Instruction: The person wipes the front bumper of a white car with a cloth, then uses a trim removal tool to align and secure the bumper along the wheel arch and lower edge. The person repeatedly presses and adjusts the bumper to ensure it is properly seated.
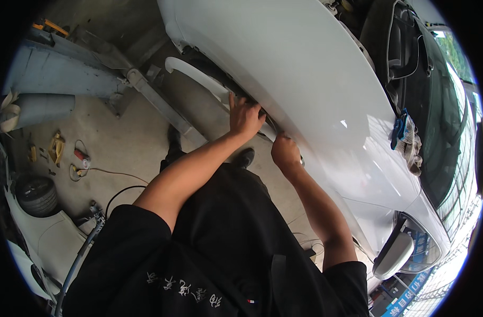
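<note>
Two hands at fender point(305, 95) edge. Left hand point(247, 117) part-spread by white strip point(194, 76), which runs toward 10 o'clock. Right hand point(286, 150), at left's 4 o'clock, curled; contents unclear. Probably best: support strip's far end, avoid scraping fender.

Ahead and to the left of the grip, a grey metal beam point(157, 103) is seen running diagonally above the concrete floor point(112, 138). Farther left, a blue-grey cylinder point(47, 109) can be made out. Nearer and left of the grip, a yellow piece point(56, 149) and a small red object point(80, 154) are scattered, with an orange cord point(117, 173) trailed beside them. Below these, a black tire point(37, 196) is placed near a pale panel point(62, 240). Well to the right, blue and grey gloves point(406, 140) are bunched together; nearer the viewer, a blue banner point(409, 297) is partly hidden.
</note>
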{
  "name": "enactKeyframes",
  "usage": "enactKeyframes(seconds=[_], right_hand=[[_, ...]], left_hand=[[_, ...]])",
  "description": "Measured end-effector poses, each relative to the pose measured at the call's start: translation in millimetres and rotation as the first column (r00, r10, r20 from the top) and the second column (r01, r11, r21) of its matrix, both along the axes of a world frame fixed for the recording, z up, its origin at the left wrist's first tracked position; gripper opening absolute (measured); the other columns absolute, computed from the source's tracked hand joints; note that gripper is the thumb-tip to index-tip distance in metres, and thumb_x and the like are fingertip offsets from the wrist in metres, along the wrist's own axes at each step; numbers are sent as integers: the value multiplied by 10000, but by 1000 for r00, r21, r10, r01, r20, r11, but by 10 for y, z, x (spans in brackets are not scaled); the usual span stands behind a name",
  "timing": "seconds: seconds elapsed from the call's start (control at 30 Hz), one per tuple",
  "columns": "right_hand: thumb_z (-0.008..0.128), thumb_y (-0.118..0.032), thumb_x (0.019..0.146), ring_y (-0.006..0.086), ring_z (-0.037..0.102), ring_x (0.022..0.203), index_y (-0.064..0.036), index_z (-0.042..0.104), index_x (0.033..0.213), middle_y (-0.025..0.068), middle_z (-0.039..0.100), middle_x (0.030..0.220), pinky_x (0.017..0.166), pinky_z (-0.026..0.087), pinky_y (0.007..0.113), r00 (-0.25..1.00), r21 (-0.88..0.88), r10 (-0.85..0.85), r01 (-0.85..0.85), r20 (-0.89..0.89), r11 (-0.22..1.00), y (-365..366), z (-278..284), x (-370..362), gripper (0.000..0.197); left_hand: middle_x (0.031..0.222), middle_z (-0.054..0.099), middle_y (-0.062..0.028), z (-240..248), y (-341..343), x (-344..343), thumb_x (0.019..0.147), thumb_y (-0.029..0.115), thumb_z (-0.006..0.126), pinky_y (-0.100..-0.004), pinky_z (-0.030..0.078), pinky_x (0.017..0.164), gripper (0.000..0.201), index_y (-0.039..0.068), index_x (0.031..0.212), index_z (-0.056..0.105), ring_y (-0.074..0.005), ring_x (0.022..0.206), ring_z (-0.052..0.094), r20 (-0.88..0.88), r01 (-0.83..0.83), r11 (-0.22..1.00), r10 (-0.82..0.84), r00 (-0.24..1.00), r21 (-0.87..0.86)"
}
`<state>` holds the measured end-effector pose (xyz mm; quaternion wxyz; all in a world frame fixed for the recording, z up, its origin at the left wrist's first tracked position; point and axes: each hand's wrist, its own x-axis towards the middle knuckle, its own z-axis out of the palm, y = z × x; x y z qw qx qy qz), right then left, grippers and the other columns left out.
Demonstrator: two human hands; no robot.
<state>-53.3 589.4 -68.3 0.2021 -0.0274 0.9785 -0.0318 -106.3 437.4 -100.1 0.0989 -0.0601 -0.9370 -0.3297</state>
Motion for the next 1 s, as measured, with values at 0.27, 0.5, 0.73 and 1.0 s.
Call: enactKeyframes(seconds=[0.27,0.5,0.73,1.0], right_hand=[[451,-32,772,414,629,712,86,467,905,296,607,762,631,527,462,999,1,-34,34,4,999,-91,88,28,178],[458,-37,768,414,627,707,73,478,886,301,604,761,637,522,465,999,-5,-52,51,-16,999,-127,62,51,163],[448,-57,783,431,611,726,58,489,888,294,602,755,664,503,484,996,-50,-64,67,56,996,14,154,22,161],[453,-69,789,422,603,751,43,560,816,268,609,806,694,490,486,1000,-110,20,-18,13,994,133,18,44,158]], left_hand=[[744,641,5,-72,-43,-9,641,214,727,-572,203,1021,192,147,806,653,-221,903,535,2,0,998,0,1000,65],[750,639,4,-91,-30,8,655,228,721,-579,197,1023,205,150,831,651,-224,921,526,-6,-9,998,10,1000,56],[806,640,8,-79,-10,42,686,245,703,-597,196,1003,179,146,820,636,-215,989,501,22,-19,999,18,1000,47],[806,630,-11,-141,-10,28,705,287,695,-602,198,998,199,179,869,660,-215,986,506,-35,3,1000,-3,999,-7]])
